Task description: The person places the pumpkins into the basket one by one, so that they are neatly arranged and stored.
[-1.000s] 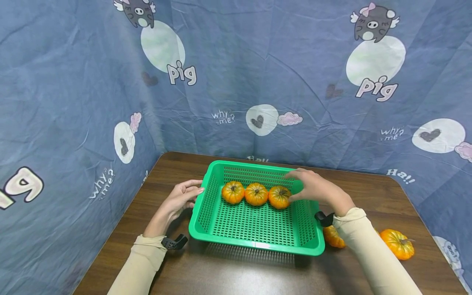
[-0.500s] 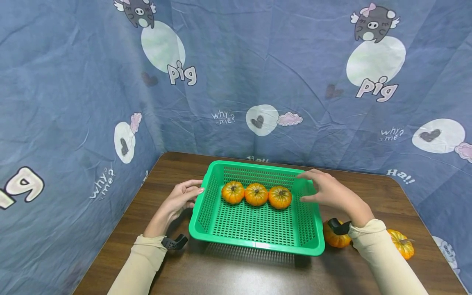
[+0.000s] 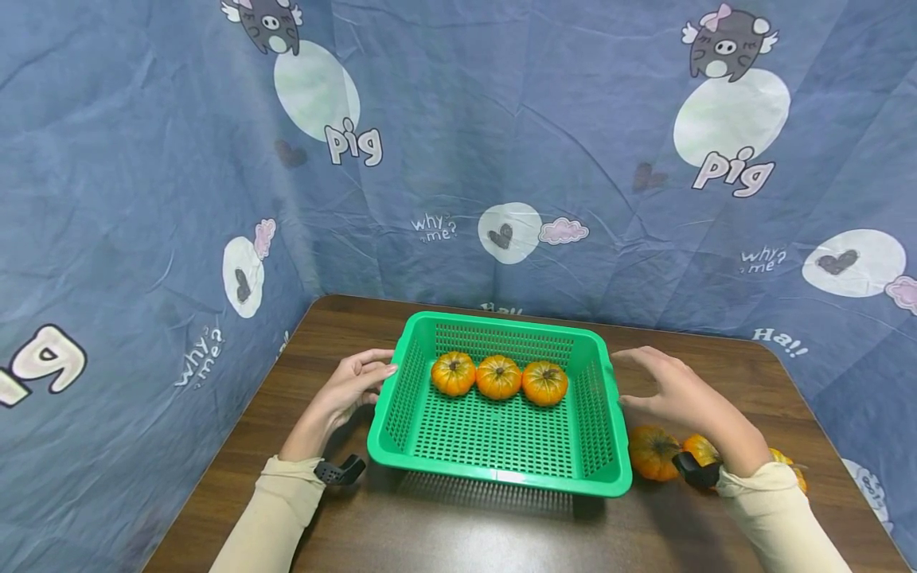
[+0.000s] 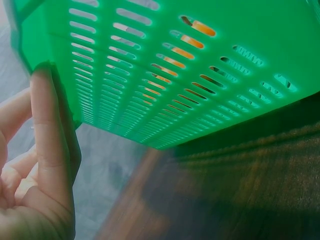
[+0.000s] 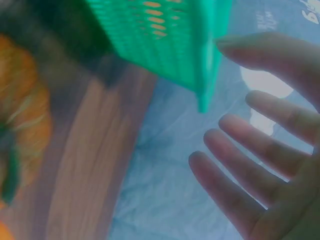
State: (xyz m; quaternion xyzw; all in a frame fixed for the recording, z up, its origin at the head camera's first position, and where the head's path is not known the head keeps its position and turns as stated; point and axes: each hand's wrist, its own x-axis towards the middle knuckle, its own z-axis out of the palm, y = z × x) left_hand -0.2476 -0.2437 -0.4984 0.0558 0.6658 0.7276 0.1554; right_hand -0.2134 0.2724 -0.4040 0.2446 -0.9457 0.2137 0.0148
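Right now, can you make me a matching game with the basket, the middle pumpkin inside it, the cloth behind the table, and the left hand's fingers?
Things:
1) basket
2) middle pumpkin
3) cloth
4) left hand's fingers

Clues:
A) blue, with pig pictures
B) touching the basket's left side
C) green, full of holes
D) orange, in a row of three

Pairs: 1-C, 2-D, 3-A, 4-B

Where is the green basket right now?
In the head view, the green basket is below centre, between the left hand and the right hand, three pumpkins inside.

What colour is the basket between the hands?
Green basket, plain all over; clearest in the head view.
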